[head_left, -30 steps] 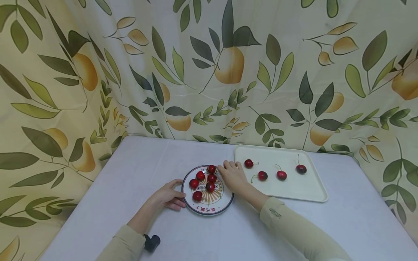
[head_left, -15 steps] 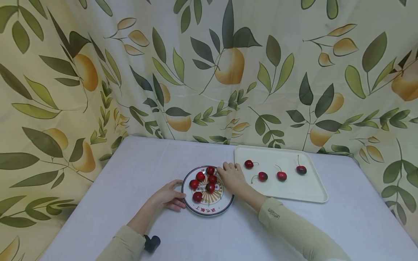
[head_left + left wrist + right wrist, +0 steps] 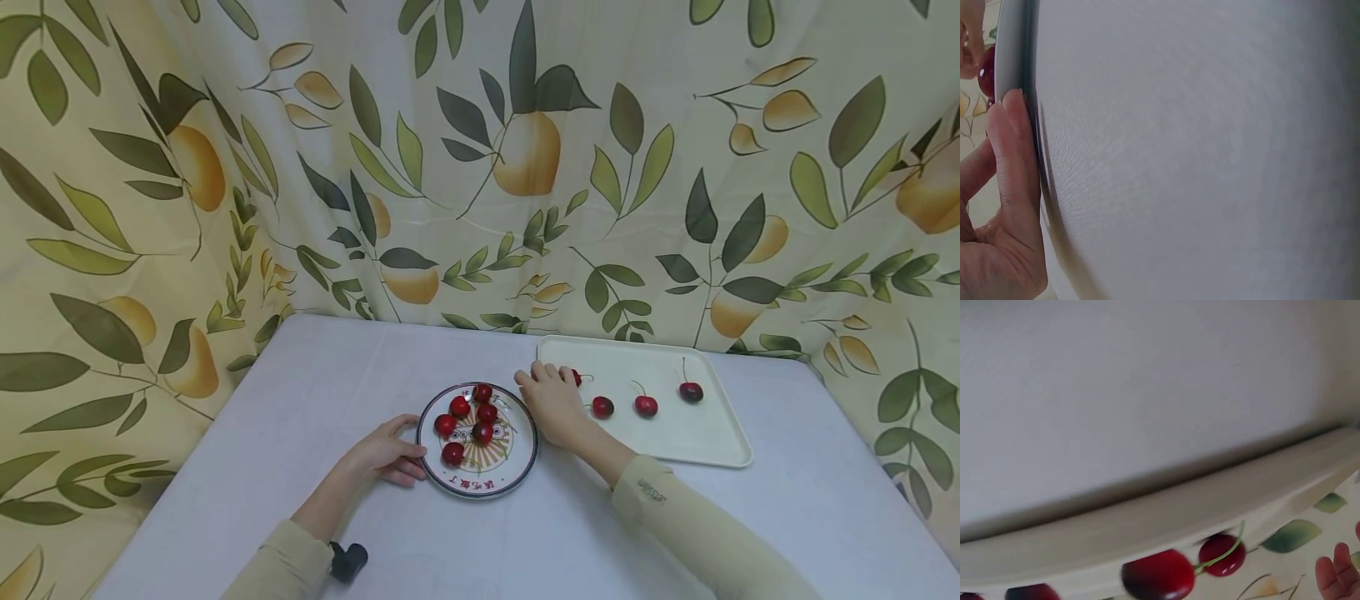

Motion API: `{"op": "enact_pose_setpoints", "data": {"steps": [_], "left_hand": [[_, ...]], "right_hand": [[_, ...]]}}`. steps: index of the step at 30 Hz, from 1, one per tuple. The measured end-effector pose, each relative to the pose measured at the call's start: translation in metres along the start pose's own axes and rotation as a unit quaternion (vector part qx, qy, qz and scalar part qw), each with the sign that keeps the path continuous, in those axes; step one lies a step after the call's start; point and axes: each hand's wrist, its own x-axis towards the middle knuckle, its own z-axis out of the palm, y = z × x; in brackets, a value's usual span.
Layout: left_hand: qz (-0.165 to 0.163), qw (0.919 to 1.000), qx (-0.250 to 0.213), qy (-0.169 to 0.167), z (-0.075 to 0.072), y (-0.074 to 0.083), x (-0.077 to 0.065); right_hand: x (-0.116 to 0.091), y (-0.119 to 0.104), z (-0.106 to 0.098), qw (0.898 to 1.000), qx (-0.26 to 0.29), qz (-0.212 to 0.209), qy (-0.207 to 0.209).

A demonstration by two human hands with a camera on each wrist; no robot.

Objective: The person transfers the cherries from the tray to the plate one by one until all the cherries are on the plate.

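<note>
My left hand [image 3: 378,454] touches the left rim of a round white plate [image 3: 519,457] with a dark edge. In the left wrist view, straight fingers [image 3: 1013,150] lie against the plate's side. Several red cherries [image 3: 452,453] lie on the plate. Beyond its right rim, my right hand [image 3: 553,406] hovers over the left edge of a cream tray [image 3: 690,433]. Its fingers [image 3: 1329,575] are apart in the right wrist view, and no thing shows between them. A cherry [image 3: 577,377] is partly hidden behind this hand.
Several stemmed cherries lie spaced on the tray, one nearest the middle [image 3: 646,406] and one at the right [image 3: 691,392]. A white cloth [image 3: 360,367] covers the table. A leaf-and-fruit patterned curtain [image 3: 465,233] hangs behind. A black device [image 3: 348,562] is at the left wrist.
My right hand has moved right, from the plate's upper right rim to the tray's left edge. The cherry at the plate's top rim has shifted slightly left. My left hand stays put.
</note>
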Motion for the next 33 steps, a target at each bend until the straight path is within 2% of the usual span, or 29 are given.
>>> {"op": "enact_pose_setpoints", "data": {"steps": [8, 17, 21, 27, 33], "left_hand": [[-0.001, 1.0000, 0.001, 0.003, 0.001, 0.000, -0.001], [0.003, 1.0000, 0.004, -0.001, 0.001, 0.001, -0.002], [0.001, 1.0000, 0.005, -0.002, 0.001, 0.001, -0.002], [0.002, 1.0000, 0.002, 0.000, 0.002, 0.001, -0.002], [0.003, 1.0000, 0.001, 0.001, 0.002, 0.002, -0.002]], "right_hand": [[-0.006, 0.038, -0.007, 0.999, -0.004, 0.023, 0.049], [-0.016, 0.083, -0.018, 0.996, -0.008, 0.078, 0.037], [-0.022, 0.103, -0.018, 0.994, -0.007, 0.102, 0.039], [-0.031, 0.130, -0.019, 0.989, -0.011, 0.144, 0.014], [-0.042, 0.153, -0.019, 0.986, -0.009, 0.166, 0.008]]}}
